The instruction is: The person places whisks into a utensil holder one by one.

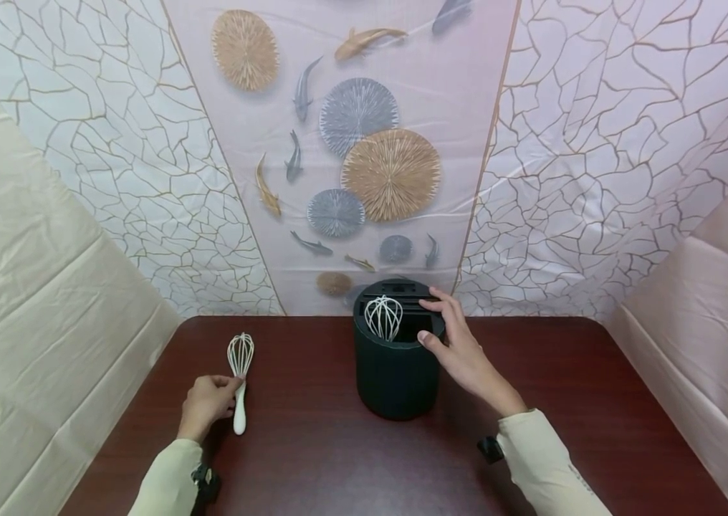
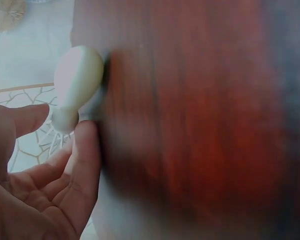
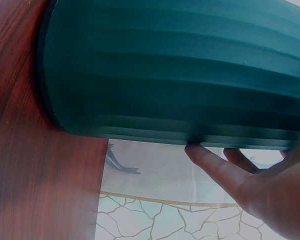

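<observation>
At the left of the table, my left hand (image 1: 207, 403) pinches a small white-handled whisk (image 1: 239, 416) just below its wires. In the left wrist view, thumb and fingers meet the neck of the whisk handle (image 2: 80, 75); whether it touches the table cannot be told. A black round utensil holder (image 1: 396, 383) stands upright near the back edge, dark green in the right wrist view. Wires of a second whisk (image 1: 383, 319) show in its opening; its handle is hidden inside. My right hand (image 1: 463, 351) holds the holder's right rim, with fingertips (image 3: 195, 149) against the outer wall.
The dark red-brown table (image 1: 312, 466) ends at a hanging patterned cloth (image 1: 364, 251) right behind the holder. Pale fabric walls (image 1: 48, 322) slope down on both sides. Narrow slots (image 1: 399, 287) run along the back of the holder's top.
</observation>
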Tool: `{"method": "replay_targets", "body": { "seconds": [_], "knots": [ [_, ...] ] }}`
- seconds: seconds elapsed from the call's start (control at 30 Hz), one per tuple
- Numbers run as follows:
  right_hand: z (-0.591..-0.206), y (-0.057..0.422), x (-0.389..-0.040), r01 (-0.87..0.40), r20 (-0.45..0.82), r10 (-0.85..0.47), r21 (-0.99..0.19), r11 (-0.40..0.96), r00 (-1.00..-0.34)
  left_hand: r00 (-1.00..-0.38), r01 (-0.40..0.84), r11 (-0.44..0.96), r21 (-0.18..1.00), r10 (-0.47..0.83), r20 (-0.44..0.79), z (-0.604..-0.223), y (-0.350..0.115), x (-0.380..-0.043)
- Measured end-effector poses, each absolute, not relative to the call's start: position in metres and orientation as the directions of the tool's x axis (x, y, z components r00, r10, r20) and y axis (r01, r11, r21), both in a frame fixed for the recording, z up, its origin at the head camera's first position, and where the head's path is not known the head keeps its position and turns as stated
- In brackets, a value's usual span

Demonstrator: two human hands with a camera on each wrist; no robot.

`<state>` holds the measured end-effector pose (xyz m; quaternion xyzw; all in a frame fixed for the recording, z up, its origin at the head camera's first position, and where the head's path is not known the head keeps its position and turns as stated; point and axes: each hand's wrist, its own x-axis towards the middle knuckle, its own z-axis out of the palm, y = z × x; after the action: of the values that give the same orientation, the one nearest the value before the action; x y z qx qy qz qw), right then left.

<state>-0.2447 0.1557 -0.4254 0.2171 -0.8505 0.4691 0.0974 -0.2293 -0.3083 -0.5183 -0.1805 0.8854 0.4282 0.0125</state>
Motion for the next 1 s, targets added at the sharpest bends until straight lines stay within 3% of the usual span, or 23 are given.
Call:
{"method": "replay_targets", "body": {
  "seconds": [0.43, 0.73, 1.0],
  "knots": [
    [-0.429, 0.157, -0.246, -0.462, 0.371, -0.279, -0.758, 0.46, -0.886, -0.934, -0.325, 0.534, 0.781, -0.308, -0.179, -0.518, -0.304, -0.236],
    [-0.43, 0.159, -0.248, -0.472, 0.378, -0.285, -0.757, 0.452, -0.881, -0.952, -0.277, 0.422, 0.863, -0.24, -0.188, -0.513, -0.292, -0.236],
    [-0.43, 0.159, -0.248, -0.478, 0.388, -0.283, -0.755, 0.449, -0.877, -0.964, -0.241, 0.405, 0.882, -0.205, -0.169, -0.505, -0.274, -0.237]
  ]
}}
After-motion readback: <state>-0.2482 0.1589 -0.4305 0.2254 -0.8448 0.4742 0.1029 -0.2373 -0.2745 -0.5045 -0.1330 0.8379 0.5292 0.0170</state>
